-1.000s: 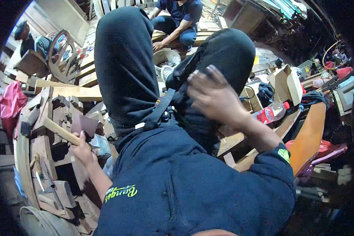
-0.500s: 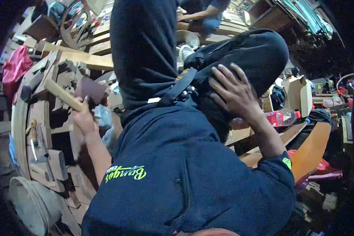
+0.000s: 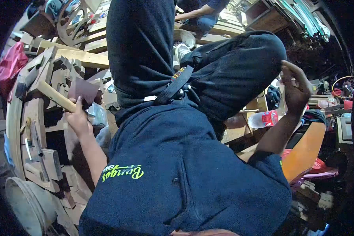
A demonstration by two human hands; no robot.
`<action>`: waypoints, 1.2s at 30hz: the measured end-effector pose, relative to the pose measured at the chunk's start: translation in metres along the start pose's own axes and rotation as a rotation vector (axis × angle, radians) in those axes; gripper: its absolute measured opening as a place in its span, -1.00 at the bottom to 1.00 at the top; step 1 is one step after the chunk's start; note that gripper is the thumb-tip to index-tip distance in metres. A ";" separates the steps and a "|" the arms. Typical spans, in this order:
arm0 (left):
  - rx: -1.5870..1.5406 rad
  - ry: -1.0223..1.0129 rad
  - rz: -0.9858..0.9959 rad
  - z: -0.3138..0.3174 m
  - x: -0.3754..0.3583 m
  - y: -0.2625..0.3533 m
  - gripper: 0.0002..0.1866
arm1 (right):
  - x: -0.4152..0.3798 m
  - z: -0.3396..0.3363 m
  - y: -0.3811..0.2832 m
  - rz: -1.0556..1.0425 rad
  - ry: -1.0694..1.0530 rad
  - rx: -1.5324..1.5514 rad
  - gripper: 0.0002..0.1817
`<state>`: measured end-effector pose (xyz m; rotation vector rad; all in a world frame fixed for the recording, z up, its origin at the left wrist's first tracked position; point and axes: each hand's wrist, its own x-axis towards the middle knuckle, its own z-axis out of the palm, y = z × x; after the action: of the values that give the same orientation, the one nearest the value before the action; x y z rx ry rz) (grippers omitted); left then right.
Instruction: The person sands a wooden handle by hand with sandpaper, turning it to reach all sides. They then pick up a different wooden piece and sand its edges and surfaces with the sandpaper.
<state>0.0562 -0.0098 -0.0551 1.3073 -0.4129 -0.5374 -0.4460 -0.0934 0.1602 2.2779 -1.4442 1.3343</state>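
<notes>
On the left, my left hand (image 3: 80, 122) is closed around one end of a pale, squared piece of wood (image 3: 56, 96). A flat purplish-brown sheet, perhaps sandpaper (image 3: 83, 90), sticks up beside its thumb; how much of it is gripped is hidden. My right hand (image 3: 297, 91) is raised beside my bent right knee (image 3: 269, 49), fingers loosely curved and apart, with nothing visible in it. Just left of the right forearm lies a plastic bottle with a red label (image 3: 263, 118).
Wooden blocks and a knife-like tool (image 3: 28, 137) crowd the left side, above a whitish bucket (image 3: 29, 202). Clear plastic bags (image 3: 97, 116) lie near my left wrist. An orange board (image 3: 306, 149) stands at right. Another person's arm (image 3: 194, 13) shows at the top.
My right hand has lifted off my thigh and moved right, past the knee, uncovering more of the bottle. My left hand has shifted slightly left and down, still holding the wood.
</notes>
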 end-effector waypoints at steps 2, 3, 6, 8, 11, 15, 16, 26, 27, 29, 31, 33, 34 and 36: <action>-0.034 -0.038 0.113 -0.001 0.002 0.004 -0.81 | -0.006 0.003 -0.005 0.088 0.168 0.274 -0.89; -0.005 -0.029 0.126 0.006 -0.002 0.011 -0.81 | -0.006 0.015 -0.018 -0.008 0.218 0.295 -0.85; -0.031 -0.070 0.161 0.016 -0.008 0.022 -0.80 | 0.010 0.052 -0.049 -0.494 -0.139 0.204 -0.86; 0.031 -0.054 0.146 0.021 -0.015 0.030 -0.80 | 0.011 0.077 -0.059 -0.507 -0.408 0.174 -0.77; 0.002 -0.084 0.148 0.015 -0.014 0.021 -0.80 | -0.024 0.114 -0.035 -0.556 -0.606 -0.334 -0.56; -0.021 -0.067 0.136 0.013 -0.016 0.011 -0.81 | -0.051 0.106 -0.051 -0.572 -0.916 -0.205 -0.35; -0.008 -0.026 0.100 0.015 -0.016 0.011 -0.81 | -0.062 0.110 -0.042 -0.641 -0.938 -0.155 -0.39; -0.051 -0.021 0.164 0.020 -0.019 0.028 -0.79 | 0.042 0.069 -0.068 -0.125 -0.682 -0.440 -0.71; -0.043 -0.049 0.211 0.018 -0.016 0.028 -0.79 | 0.040 0.074 -0.084 -0.061 -0.635 -0.269 -0.70; -0.072 -0.090 0.182 0.024 -0.029 0.040 -0.77 | 0.032 0.094 -0.115 -0.013 -0.689 0.112 -0.71; -0.106 -0.155 0.099 0.032 -0.043 0.051 -0.74 | 0.014 0.129 -0.135 -0.104 -0.848 0.486 -0.59; -0.048 -0.282 0.054 0.038 -0.062 0.074 -0.78 | -0.001 0.173 -0.150 -0.130 -0.951 0.718 -0.41; 0.031 -0.309 0.029 0.040 -0.068 0.081 -0.77 | -0.007 0.191 -0.156 -0.084 -0.998 0.790 -0.34; 0.022 -0.512 0.123 0.039 -0.066 0.076 -0.77 | -0.026 0.229 -0.168 0.187 -1.029 1.211 -0.33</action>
<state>-0.0088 0.0104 0.0281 1.1468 -0.9183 -0.7654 -0.1805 -0.1064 0.0583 4.1584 -1.0732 1.2894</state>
